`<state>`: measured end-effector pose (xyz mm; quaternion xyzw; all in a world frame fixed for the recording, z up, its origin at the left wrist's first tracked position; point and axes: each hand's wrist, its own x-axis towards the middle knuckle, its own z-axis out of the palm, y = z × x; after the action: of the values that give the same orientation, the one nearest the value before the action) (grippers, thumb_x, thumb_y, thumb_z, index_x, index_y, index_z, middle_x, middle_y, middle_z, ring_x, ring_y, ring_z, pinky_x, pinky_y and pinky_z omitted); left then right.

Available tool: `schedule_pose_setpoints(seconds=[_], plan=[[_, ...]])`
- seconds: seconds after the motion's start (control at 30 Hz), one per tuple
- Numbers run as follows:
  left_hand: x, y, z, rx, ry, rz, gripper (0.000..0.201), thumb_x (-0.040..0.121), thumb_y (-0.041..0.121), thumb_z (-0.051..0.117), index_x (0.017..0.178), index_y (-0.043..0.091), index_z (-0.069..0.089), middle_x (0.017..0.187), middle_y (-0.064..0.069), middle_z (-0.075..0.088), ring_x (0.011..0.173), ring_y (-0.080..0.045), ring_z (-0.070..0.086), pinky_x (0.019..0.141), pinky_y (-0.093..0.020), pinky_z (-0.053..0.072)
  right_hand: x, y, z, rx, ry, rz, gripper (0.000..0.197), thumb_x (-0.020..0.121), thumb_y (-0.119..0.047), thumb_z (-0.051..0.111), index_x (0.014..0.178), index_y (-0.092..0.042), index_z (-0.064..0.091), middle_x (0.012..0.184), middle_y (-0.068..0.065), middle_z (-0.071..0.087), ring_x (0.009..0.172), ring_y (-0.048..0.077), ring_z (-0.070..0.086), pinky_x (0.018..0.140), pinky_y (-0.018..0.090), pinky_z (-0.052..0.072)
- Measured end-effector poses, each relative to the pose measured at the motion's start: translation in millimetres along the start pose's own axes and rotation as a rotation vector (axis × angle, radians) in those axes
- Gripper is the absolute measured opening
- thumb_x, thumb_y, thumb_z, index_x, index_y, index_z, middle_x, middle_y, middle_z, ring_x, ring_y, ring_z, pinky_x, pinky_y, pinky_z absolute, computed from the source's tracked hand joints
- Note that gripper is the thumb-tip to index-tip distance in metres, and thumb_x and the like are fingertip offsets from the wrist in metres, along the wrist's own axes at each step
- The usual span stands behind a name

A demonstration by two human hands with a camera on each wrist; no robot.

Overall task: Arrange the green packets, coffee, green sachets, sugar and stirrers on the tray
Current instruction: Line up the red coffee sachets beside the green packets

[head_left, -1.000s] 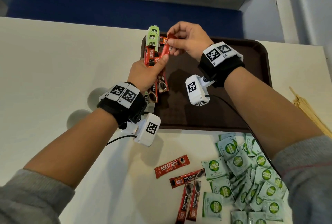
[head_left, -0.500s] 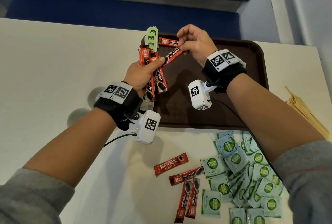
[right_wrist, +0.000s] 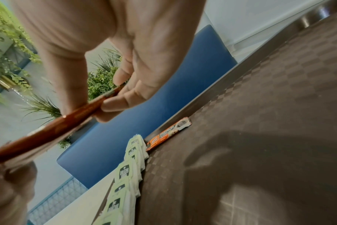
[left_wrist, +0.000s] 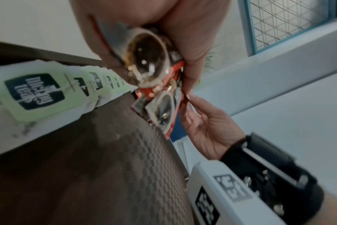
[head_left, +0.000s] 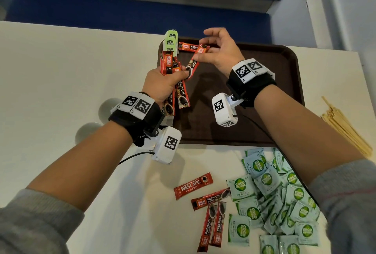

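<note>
over the tray's far left corner: drawing one coffee stick from the bunch

above the brown tray [head_left: 284, 95], the left hand [head_left: 162, 86] is closed round a bunch of red coffee sticks [head_left: 181, 95], their printed cups pointing back at the wrist. the right hand [head_left: 219, 54] pinches the top end of one stick [head_left: 195, 58] between thumb and forefinger, its other fingers spread loose; the stick's lower end sits under the left thumb. one coffee stick already lies flat along the tray's far edge [right_wrist: 167, 134], next to a row of pale green packets [right_wrist: 129, 170] lined down the left rim.

to do this step well, i'd say the left thumb should ease just enough to let that single stick slide out, or its neighbours may come with it. it looks best laid flat beside the stick already on the tray, same way round, so the row reads neat.

more coffee sticks [head_left: 203, 198], a heap of green sachets [head_left: 280, 198] and the wooden stirrers [head_left: 345, 127] lie on the table off the tray, so much of the job remains.
</note>
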<state>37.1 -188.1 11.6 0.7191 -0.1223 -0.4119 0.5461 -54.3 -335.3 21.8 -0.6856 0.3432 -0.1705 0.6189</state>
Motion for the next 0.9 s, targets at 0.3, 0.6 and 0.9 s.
schedule_pose_setpoints(seconds=[0.3,0.6,0.9], plan=[[-0.4,-0.4,-1.1,-0.026,-0.002,0.018,0.003,0.083,0.014,0.069,0.085,0.015,0.068,0.078,-0.003,0.073,0.077,-0.014,0.072,0.089,-0.039,0.055,2.5,-4.8,3.6,-0.042,-0.029,-0.039,0.037,0.075,-0.003,0.074,0.101,-0.018,0.052,0.088,-0.002,0.069,0.085,0.008,0.068,0.082,0.022,0.053],[-0.7,10.6,-5.6,0.014,0.039,0.165,0.005,0.088,0.027,0.066,0.093,0.025,0.067,0.078,0.007,0.070,0.069,-0.002,0.068,0.077,-0.024,0.056,-4.1,-4.9,0.6,-0.560,-0.330,-0.110,0.018,0.091,-0.025,0.060,0.107,-0.023,0.067,0.096,-0.009,0.065,0.090,0.001,0.058,0.084,0.011,0.041],[1.3,0.6,-2.2,0.112,0.074,0.103,0.005,0.088,0.027,0.066,0.085,0.024,0.065,0.073,0.005,0.069,0.072,-0.008,0.069,0.085,-0.035,0.057,-5.5,0.2,-2.9,-0.575,-0.368,-0.016,0.021,0.084,-0.027,0.067,0.105,-0.023,0.069,0.083,-0.015,0.062,0.072,-0.004,0.054,0.068,0.009,0.039]])
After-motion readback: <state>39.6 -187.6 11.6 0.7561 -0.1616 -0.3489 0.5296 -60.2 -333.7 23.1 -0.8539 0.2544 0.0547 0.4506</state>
